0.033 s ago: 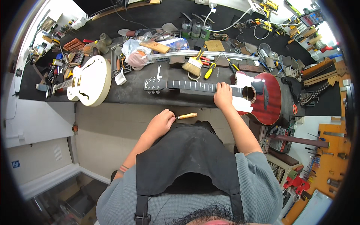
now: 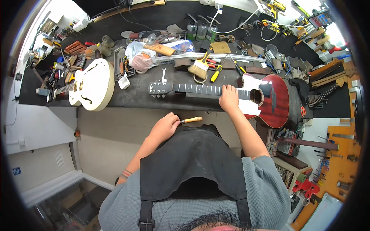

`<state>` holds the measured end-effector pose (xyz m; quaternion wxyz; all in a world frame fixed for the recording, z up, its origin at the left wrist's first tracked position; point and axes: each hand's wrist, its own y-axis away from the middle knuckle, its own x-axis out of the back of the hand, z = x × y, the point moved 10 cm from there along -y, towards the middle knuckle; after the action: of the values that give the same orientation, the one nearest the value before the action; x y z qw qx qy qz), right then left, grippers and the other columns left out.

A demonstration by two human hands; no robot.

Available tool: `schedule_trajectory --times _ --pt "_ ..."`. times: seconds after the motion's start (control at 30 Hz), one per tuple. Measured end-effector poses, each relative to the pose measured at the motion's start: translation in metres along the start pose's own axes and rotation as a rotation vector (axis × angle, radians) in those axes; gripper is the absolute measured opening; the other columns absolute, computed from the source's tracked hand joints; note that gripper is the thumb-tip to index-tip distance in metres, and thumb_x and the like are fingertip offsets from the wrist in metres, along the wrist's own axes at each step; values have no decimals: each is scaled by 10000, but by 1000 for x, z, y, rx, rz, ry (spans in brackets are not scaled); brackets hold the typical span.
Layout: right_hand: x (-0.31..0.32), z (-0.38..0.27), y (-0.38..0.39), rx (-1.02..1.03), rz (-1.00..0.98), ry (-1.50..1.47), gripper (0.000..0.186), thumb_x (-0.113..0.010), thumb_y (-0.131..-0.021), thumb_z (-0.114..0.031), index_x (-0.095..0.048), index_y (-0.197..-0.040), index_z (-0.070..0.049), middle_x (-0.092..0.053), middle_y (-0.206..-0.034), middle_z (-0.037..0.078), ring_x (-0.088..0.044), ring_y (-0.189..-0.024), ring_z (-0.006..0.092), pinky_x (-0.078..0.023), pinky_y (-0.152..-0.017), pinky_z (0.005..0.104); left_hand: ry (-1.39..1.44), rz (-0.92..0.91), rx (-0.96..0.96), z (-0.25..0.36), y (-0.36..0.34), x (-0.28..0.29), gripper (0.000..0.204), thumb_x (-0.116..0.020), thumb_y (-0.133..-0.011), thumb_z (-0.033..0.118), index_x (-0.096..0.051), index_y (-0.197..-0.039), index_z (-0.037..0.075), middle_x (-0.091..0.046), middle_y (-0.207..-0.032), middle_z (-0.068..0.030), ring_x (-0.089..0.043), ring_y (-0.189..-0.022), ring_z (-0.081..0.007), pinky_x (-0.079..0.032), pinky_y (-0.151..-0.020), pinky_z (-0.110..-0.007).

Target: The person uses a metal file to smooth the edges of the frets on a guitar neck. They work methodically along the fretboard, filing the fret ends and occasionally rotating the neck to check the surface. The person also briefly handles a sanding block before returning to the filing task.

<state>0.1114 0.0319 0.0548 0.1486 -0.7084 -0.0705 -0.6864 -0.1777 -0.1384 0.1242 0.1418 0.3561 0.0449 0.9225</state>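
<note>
A red acoustic guitar point(image 2: 280, 98) lies across the workbench, its headstock point(image 2: 160, 89) to the left. White sheets point(image 2: 250, 108) cover part of its top around the sound hole. My right hand point(image 2: 229, 99) is closed over the neck where it meets the body, fingers bent across the fretboard point(image 2: 198, 89); the thumb is hidden. Just off the bench's front edge, above my black apron, my left hand point(image 2: 165, 127) pinches the metal end of a tool with a wooden handle point(image 2: 192, 119). The handle points right; the tool's working end is hidden by my fingers.
A cream hollow-body guitar point(image 2: 98, 84) lies at the left. Behind the neck are a wide brush point(image 2: 199, 68), yellow-handled tools point(image 2: 216, 73), a wrench point(image 2: 163, 74) and a small white cup point(image 2: 124, 82). Spray bottles point(image 2: 201, 30) stand at the back. Another guitar neck point(image 2: 325, 94) lies far right.
The view has tilted very slightly, so the bench's left end sits a little lower. Both hands and the red guitar keep their places.
</note>
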Motion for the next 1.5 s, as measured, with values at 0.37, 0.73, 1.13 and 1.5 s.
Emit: schedule_trajectory --times 0.37,0.73,1.13,1.5 --pt "-11 -97 -34 29 -102 -71 335 -665 -900 -77 -692 -1231 -34 -657 -1244 175 -624 -1226 370 -500 -1067 505 35 -91 -138 -32 -34 53 154 -681 -1083 163 -735 -1101 20 -687 -1079 -149 -707 -1011 -377 -566 -905 -466" --pt "3 -76 -29 33 -62 -98 401 -698 -895 -76 -728 -1293 -114 -684 -1261 119 -651 -1238 342 -506 -1074 512 45 -118 -102 -53 -43 62 164 -683 -1083 186 -719 -1095 26 -671 -1088 -156 -693 -1020 -402 -560 -901 -488" --pt "19 -10 -21 -142 -118 -191 278 -779 -992 -257 -780 -1219 -97 -708 -1275 141 -655 -1238 369 -535 -1059 530 -26 -84 -209 0 -85 44 142 -648 -1042 66 -725 -1142 0 -674 -1139 -176 -694 -1079 -404 -568 -955 -478" --pt "48 2 -25 225 -622 -816 351 -651 -1093 -295 -748 -1336 -62 -772 -1293 213 -727 -1224 420 -563 -1051 504 -140 237 -323 138 -154 0 190 -718 -971 3 -744 -1158 16 -721 -1144 -130 -712 -1091 -379 -572 -970 -477"
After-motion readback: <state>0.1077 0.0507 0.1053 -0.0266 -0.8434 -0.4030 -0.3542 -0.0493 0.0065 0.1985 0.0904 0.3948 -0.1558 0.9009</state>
